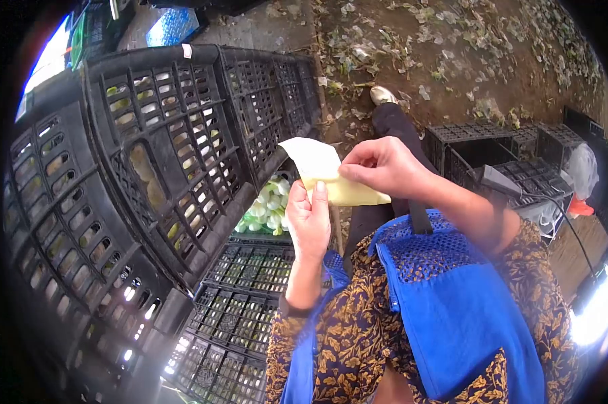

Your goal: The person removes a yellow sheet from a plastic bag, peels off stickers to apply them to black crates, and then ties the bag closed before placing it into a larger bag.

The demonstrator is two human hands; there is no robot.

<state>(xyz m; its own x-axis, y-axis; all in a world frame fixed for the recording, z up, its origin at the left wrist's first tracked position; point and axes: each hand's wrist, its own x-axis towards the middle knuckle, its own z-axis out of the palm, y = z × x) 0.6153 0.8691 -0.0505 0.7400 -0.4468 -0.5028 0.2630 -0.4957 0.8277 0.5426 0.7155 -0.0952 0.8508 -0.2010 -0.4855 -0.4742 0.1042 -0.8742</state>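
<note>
A pale yellow-white sheet (321,170), like a thin leaf or paper, is held in front of me at the centre of the head view. My left hand (308,219) grips its lower edge with the thumb up against it. My right hand (383,165) pinches the sheet's right side from above, fingers closed on it. Below the hands I see a blue mesh apron (445,296) over a patterned floral sleeve (358,330).
Large black plastic crates (156,155) are stacked at the left, some holding produce. Pale green vegetables (269,209) lie in a crate just beyond my left hand. More crates (492,151) stand at the right. Leaf scraps cover the dirt ground (452,47).
</note>
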